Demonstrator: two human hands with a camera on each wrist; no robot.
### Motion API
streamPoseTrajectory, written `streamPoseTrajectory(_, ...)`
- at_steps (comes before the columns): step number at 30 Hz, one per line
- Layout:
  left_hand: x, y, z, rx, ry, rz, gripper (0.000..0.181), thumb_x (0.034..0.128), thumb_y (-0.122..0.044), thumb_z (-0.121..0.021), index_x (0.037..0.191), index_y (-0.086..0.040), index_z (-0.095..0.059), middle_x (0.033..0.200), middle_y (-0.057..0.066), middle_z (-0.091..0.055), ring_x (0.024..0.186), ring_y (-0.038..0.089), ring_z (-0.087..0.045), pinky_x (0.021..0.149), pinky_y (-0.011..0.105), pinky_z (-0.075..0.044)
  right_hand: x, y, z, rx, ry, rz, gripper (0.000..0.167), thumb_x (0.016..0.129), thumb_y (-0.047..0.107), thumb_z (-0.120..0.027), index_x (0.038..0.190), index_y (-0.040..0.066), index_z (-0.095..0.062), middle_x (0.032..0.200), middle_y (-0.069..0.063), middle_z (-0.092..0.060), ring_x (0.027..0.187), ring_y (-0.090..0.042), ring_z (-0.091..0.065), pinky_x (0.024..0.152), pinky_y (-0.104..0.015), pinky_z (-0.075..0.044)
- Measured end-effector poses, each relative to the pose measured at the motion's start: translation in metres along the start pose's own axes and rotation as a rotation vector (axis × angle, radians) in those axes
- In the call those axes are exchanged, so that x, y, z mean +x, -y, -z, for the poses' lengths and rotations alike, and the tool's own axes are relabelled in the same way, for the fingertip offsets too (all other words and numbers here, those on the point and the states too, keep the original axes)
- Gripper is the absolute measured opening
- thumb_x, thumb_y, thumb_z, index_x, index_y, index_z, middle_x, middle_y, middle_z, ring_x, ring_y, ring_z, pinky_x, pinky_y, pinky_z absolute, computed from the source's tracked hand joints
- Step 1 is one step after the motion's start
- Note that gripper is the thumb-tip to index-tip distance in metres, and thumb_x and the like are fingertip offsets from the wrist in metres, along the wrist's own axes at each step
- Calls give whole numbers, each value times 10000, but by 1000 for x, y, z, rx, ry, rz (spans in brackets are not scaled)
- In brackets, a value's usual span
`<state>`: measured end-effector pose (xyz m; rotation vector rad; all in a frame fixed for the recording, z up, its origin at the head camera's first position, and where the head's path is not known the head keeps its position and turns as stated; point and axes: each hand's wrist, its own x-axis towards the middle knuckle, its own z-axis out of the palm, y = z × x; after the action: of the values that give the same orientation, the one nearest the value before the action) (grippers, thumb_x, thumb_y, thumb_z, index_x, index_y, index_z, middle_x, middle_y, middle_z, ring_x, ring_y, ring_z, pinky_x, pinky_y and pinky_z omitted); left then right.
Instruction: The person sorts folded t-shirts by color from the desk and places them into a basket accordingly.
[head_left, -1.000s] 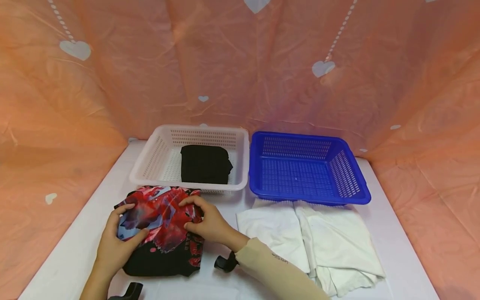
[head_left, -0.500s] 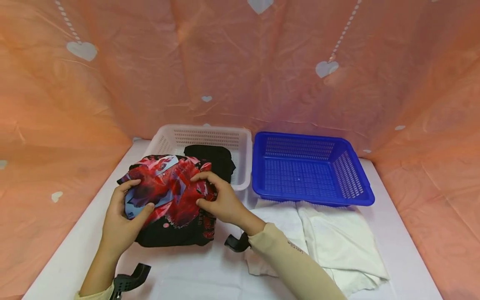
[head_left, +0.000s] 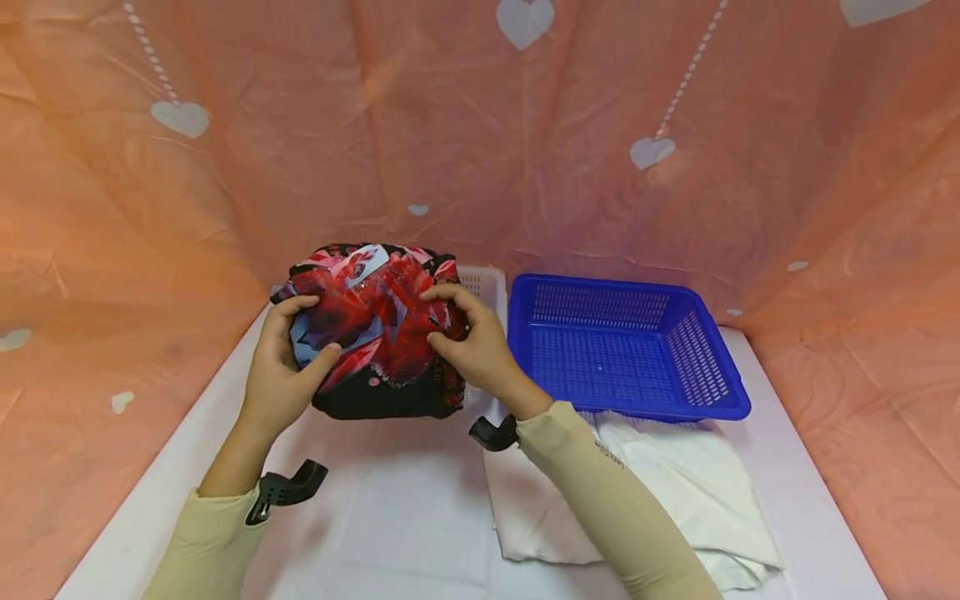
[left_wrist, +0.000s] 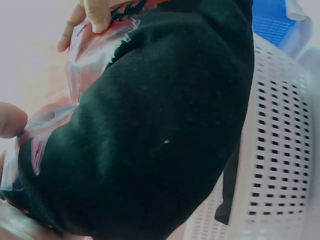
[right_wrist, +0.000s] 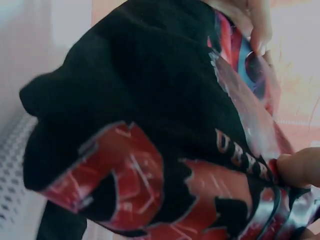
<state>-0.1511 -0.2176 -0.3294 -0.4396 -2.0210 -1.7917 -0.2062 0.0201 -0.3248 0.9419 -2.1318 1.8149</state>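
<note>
A folded black shirt with a glossy red floral print (head_left: pixel 375 333) is up in the air, in front of and over the white basket (head_left: pixel 489 287). My left hand (head_left: pixel 281 379) grips its left side, thumb on the printed face. At the right side, my right hand (head_left: pixel 483 350) pinches it between thumb and fingers. The left wrist view shows the shirt's dark lower face (left_wrist: pixel 150 125) beside the perforated basket wall (left_wrist: pixel 280 150). Part of a black folded garment (left_wrist: pixel 230 185) appears below it there. In the head view the shirt hides most of the white basket.
A blue basket (head_left: pixel 701 362) stands to the right of the white one. In front of it lie white folded garments (head_left: pixel 675 483), partly under my right forearm. An orange curtain with hearts (head_left: pixel 570 192) encloses the back and sides of the white table (head_left: pixel 405 517).
Both hands have lifted the printed shirt off the table and carried it forward and slightly right, over the white basket. The black garment inside has become hidden in the head view.
</note>
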Motion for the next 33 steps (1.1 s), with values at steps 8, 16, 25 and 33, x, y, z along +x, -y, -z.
streamPoseTrajectory(8,47,19,-11,-88,11,-63,540,843,151,-570,1302,-98,-436,1313,3,-421,1179,171,-440,933,150,-436,28,-17,13,-79,-134,90,382,799,-120,-617,1144,45,-619,1153,-122,-609,563,-99,-286,561,-234,-311)
streamPoseTrajectory(16,67,58,-20,25,35,5,543,856,116,-587,1337,-15,-372,1318,3,-390,1155,91,-441,923,105,-413,33,-53,11,-59,-205,47,374,787,-171,-609,1132,-27,-611,873,-217,-484,590,-81,-269,569,-240,-284)
streamPoseTrajectory(25,56,96,-21,235,132,106,568,855,63,-622,1359,-12,-372,1370,201,-418,1144,238,-473,911,176,-395,15,-87,2,-128,-168,-140,436,805,-138,-582,1176,90,-598,1120,-106,-557,667,-145,-355,633,-247,-346)
streamPoseTrajectory(33,54,108,-18,382,213,210,544,891,-15,-599,1380,-94,-375,1374,245,-452,1166,374,-478,950,512,-385,16,-98,-3,-255,-103,-207,439,799,-112,-608,1182,103,-611,1136,-127,-582,875,-195,-454,722,-253,-389)
